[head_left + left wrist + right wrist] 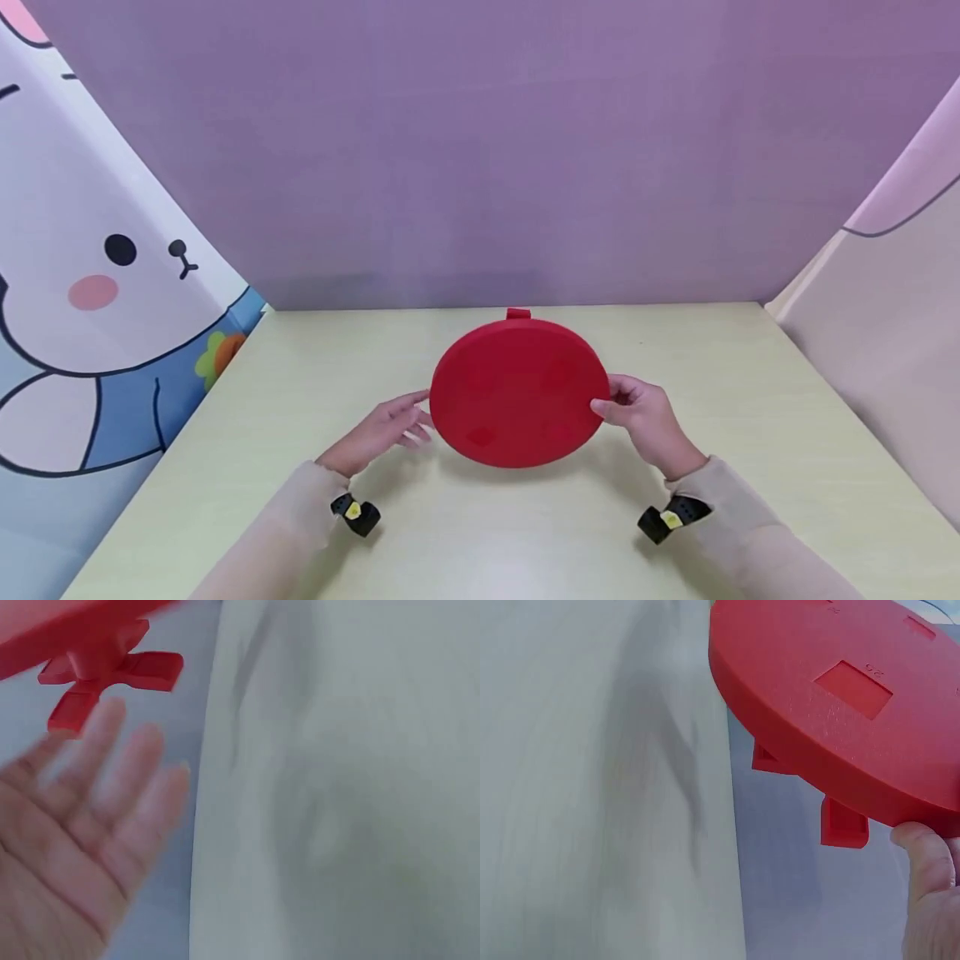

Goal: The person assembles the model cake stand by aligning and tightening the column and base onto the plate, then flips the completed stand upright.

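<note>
A round red disc (519, 392) with shallow square recesses on its top face (855, 690) is held tilted above the pale table (300, 392). My right hand (643, 414) pinches its right rim, the thumb (924, 855) on the edge. Red cross-shaped feet (112, 671) stick out under the disc (67, 630). My left hand (386, 427) is open at the disc's left rim, fingers (131, 769) straight and spread, just below and beside it; whether they touch cannot be told.
A purple backdrop (480, 150) closes the far side. A cartoon rabbit panel (90, 292) stands on the left, a pink panel (892, 317) on the right. Black wrist bands (356, 512) sit on both sleeves.
</note>
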The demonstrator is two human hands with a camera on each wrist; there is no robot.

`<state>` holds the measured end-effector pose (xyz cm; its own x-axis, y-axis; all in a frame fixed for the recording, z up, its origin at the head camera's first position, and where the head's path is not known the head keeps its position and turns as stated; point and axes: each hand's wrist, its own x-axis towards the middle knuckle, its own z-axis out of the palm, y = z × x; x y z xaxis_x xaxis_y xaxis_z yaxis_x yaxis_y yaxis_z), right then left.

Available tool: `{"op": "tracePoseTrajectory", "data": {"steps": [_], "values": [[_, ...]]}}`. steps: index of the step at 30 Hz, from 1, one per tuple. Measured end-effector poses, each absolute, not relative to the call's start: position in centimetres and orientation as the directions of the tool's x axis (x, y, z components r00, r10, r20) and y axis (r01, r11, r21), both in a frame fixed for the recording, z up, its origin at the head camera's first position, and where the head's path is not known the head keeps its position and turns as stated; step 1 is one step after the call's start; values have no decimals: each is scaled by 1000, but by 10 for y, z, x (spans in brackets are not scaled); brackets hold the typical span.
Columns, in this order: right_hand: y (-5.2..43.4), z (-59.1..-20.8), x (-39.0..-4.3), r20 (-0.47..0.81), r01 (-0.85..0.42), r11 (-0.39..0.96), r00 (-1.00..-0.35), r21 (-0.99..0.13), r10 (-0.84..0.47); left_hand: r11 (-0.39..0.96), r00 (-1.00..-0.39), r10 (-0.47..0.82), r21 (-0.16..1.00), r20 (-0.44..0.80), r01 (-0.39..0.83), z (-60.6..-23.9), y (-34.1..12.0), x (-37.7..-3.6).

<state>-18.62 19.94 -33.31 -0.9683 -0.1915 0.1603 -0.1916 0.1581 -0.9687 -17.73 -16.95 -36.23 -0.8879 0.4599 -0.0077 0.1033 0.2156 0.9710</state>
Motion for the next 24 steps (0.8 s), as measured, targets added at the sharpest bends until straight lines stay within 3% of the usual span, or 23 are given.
{"op": "tracePoseTrajectory", "data": {"steps": [5, 11, 19, 24], "values": [[202, -339, -188, 106, -99, -40, -960, -994, -261, 40, -822, 525, 959, 219, 281, -370, -159, -169], [201, -345, -191, 68, 28, -233, -917, -972, -393, 39, -873, 325, 917, 363, 396, -376, -141, -155], [196, -343, -192, 30, 61, -206, -911, -977, -411, -66, -905, 254, 939, 343, 337, -378, -134, -147], [195, -341, -193, 2, 75, -164, -904, -984, -427, -34, -940, 253, 973, 228, 227, -371, -132, -148]]}}
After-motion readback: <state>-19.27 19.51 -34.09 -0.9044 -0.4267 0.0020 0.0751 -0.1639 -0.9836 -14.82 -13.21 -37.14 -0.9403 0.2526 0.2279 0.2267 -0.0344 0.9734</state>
